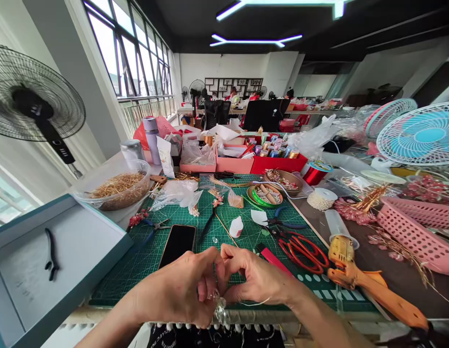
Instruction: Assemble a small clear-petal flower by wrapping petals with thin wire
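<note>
Both hands meet above the front edge of the green cutting mat (112,290). My left hand (186,285) is closed, its fingers curled around a clear, glassy beaded piece (220,311) that hangs below them. My right hand (253,275) pinches close beside it, fingertips almost touching the left ones. A thin pale strand (255,304) comes out under the right fingers; wire or thread, I cannot tell. The fingers hide most of what lies between them. Just beyond are a black phone (178,245), a small white bottle (236,226) and a pink-handled tool (273,259).
Red-handled scissors (304,251) and blue-handled pliers (288,223) lie to the right, near an orange glue gun (377,290). At left stand an open box (82,256) and a bowl of golden stems (119,186). Bead bowls (266,195) sit farther back.
</note>
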{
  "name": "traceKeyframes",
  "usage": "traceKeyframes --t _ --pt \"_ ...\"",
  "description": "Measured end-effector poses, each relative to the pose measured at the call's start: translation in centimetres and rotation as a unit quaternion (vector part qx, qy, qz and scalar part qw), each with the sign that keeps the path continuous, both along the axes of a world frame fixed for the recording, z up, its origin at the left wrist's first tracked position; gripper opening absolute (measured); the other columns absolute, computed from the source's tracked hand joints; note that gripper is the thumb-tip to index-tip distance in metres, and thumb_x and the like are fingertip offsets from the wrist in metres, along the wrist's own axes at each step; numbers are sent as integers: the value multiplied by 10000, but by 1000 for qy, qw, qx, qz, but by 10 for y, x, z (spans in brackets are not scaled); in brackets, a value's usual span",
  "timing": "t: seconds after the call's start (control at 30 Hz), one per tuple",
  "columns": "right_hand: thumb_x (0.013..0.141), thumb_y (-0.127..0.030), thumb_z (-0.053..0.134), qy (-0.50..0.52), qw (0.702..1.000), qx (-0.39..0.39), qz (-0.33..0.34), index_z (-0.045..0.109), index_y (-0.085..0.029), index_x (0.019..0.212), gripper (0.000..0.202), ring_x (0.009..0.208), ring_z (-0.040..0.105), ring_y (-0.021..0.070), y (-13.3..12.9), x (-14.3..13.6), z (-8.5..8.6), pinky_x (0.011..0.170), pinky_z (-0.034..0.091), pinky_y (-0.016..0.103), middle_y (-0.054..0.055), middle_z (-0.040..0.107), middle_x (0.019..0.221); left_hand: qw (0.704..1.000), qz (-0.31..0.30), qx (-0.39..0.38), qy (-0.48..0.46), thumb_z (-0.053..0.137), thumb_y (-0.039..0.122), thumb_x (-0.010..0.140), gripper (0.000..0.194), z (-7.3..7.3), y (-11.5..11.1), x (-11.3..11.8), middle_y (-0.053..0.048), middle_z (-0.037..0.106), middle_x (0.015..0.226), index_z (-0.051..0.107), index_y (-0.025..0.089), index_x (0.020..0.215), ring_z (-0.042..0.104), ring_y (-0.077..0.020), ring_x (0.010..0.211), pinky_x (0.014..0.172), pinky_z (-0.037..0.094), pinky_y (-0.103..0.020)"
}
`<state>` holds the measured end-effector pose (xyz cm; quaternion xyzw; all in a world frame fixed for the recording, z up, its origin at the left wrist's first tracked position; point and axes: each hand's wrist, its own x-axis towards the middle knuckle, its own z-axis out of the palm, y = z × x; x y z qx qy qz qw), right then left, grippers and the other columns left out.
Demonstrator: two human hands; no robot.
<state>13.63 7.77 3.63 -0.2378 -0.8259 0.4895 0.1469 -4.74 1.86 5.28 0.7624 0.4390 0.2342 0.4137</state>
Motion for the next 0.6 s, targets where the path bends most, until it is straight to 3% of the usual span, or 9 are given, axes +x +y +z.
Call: traceKeyframes --t 0.1,0.2,0.27,0.37,0.5,0.6 --pt "705 -464 692 38 997 19 -71 705 -239 665 228 742 426 134 -6 -1 -11 641 353 244 -26 372 770 999 43 1 -31 552 47 567 374 -4 2 -2 80 565 607 501 221 894 510 -83 490 420 363 -163" --pt "712 -532 654 111 982 14 -151 689 -236 689 299 701 380 138 -9 -2 -24 557 324 230 -28 313 742 978 116 -73 -160 605 73 613 448 -14 2 -5 39 603 792 479 236 1011 530 -83 535 431 383 -174" --pt "724 -551 631 151 969 28 -193 676 -237 691 319 722 388 151 -11 -4 -31 563 347 232 -24 317 733 937 170 -128 -278 628 141 686 404 -21 -2 -5 7 604 895 485 226 1054 565 -96 628 553 456 -215" --pt "791 -506 581 187 950 108 -225 653 -250 678 289 749 407 160 -14 -8 -37 614 385 248 -17 367 722 850 205 -233 -425 687 271 699 304 -30 -11 4 -33 629 860 583 158 961 597 -145 752 707 484 -289" --pt "849 -368 566 217 900 293 -239 640 -261 718 184 677 393 140 -16 -12 -41 600 378 237 -27 369 678 747 210 -317 -546 816 266 571 277 -45 -16 22 -34 647 704 631 136 731 623 -160 680 646 511 -313" --pt "850 -269 578 220 861 384 -251 651 -260 756 119 649 384 135 -14 -11 -46 539 369 225 -23 331 698 716 241 -318 -573 843 212 533 264 -50 -15 30 -11 632 631 637 135 679 605 -131 587 601 528 -310"
